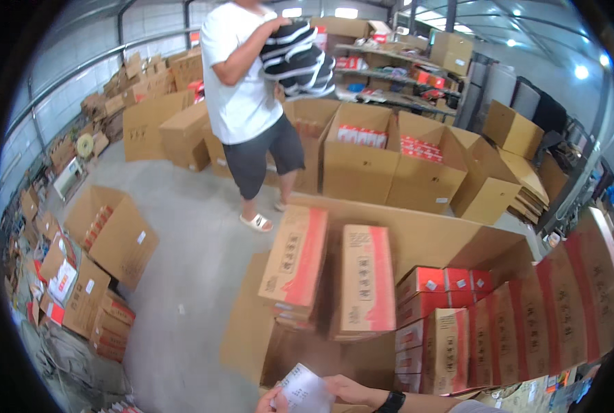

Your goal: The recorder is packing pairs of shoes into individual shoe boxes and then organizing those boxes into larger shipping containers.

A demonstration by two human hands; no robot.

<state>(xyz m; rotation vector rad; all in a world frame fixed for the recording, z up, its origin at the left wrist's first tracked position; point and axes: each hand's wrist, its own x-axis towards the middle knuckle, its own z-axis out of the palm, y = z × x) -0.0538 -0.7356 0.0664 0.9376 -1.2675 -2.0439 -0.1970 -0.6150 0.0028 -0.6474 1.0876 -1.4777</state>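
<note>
A white printed slip of paper is held up at the lower edge of the view. My left hand pinches its left side, and my right hand, with a dark band on the wrist, has its fingers at the right edge. Below and beyond them stands a large open carton. Stacks of flat brown-and-red boxes rise inside it, with another stack to their left. Small red boxes fill part of its right side, near an upright brown-and-red box.
A row of brown boxes with red bands leans at the right. Across the aisle a person carries a black-and-white striped bundle. Open cartons line up behind, before loaded shelves. More cartons stand left.
</note>
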